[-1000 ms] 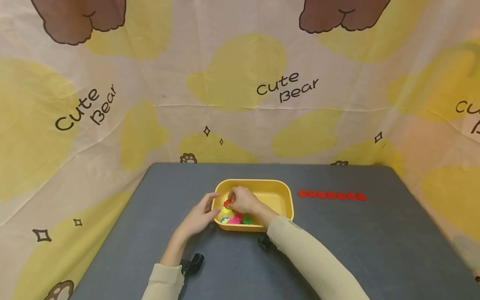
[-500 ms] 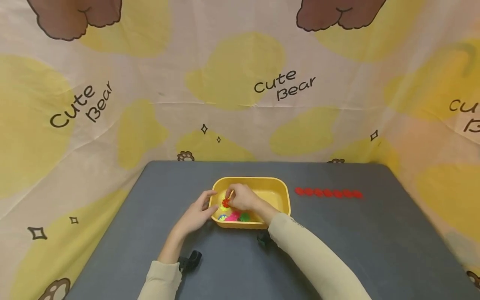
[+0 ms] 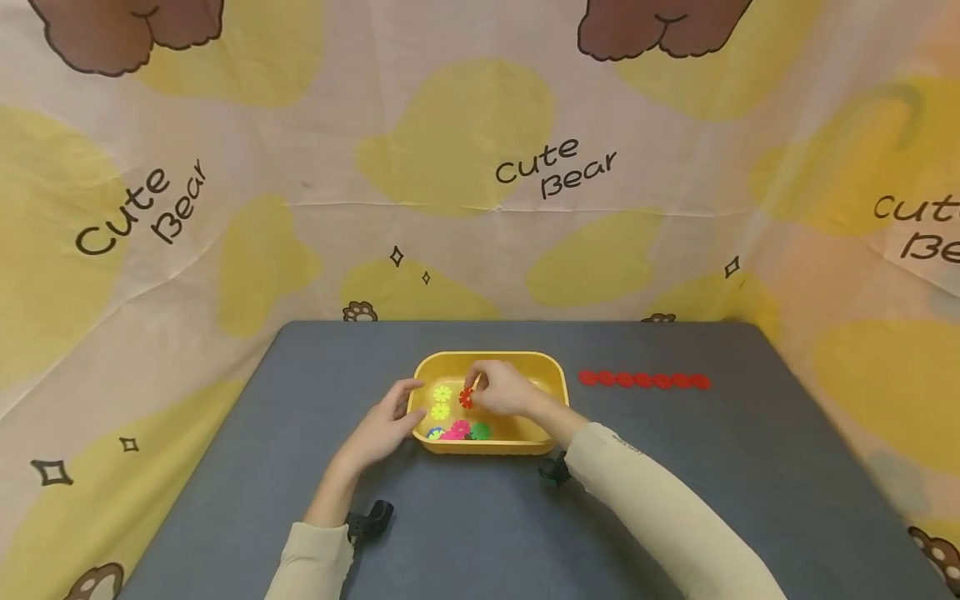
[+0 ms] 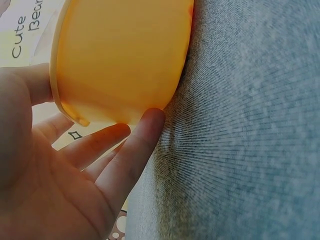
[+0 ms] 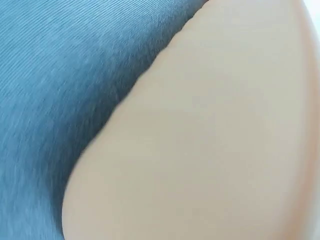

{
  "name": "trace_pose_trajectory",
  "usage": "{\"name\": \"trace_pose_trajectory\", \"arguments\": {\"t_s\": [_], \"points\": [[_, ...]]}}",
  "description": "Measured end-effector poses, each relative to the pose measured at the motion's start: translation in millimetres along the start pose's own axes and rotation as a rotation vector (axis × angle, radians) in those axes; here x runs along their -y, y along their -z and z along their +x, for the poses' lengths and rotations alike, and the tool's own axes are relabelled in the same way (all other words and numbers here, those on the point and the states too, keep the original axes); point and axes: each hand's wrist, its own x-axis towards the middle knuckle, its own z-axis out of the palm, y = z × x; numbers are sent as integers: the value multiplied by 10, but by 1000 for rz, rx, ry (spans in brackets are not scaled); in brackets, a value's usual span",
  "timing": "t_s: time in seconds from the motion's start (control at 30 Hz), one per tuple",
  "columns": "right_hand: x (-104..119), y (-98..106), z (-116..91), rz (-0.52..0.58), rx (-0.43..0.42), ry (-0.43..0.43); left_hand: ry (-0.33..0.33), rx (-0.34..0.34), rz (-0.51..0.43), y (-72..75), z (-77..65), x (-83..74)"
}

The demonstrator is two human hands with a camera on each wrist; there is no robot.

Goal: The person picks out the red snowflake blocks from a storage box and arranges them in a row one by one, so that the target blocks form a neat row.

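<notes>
In the head view, a yellow plastic tray [image 3: 491, 447] stands on the grey table. My right hand [image 3: 506, 390] is over its middle and pinches a red flower-shaped disc [image 3: 467, 397] between thumb and fingertips. My left hand [image 3: 380, 425] holds the tray's left end. The left wrist view shows that thumb hooked over the rim [image 4: 54, 75] and fingers against the outer wall. Two yellow discs [image 3: 441, 402] lie at the tray's left. Pink [image 3: 459, 428], green [image 3: 480, 431] and blue-edged [image 3: 435, 433] pieces lie along its near side.
Right of the tray, a straight row of several red discs [image 3: 643, 380] lies on the table [image 3: 675, 467]. A printed cloth [image 3: 450, 167] hangs behind. The right wrist view holds a blurred pale surface [image 5: 200, 140] beside the table, hiding that hand's work.
My right hand has moved right within the tray with the red disc, away from the yellow discs, which now show fully. The left hand keeps its place at the tray; the head view has shifted slightly.
</notes>
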Motion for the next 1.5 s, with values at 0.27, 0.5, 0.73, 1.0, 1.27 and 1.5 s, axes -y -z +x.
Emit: {"name": "trace_pose_trajectory", "arguments": {"t_s": [0.27, 0.5, 0.73, 1.0, 1.27, 1.5], "points": [[42, 336, -260, 77, -31, 64, 4, -3, 8, 6, -14, -20], [-59, 603, -543, 104, -79, 62, 13, -6, 12, -11, -15, -3], [-254, 867, -837, 114, -139, 40, 13, -8, 5, -32, -23, 12], [-559, 1174, -1147, 82, -226, -14, 12, -8, -7, -33, -10, 1], [-931, 1478, -1417, 36, -336, -106, 14, 5, -6, -18, 14, -2], [-1214, 1625, -1637, 60, -393, -174, 21, 5, -17, -4, 3, 1]]}}
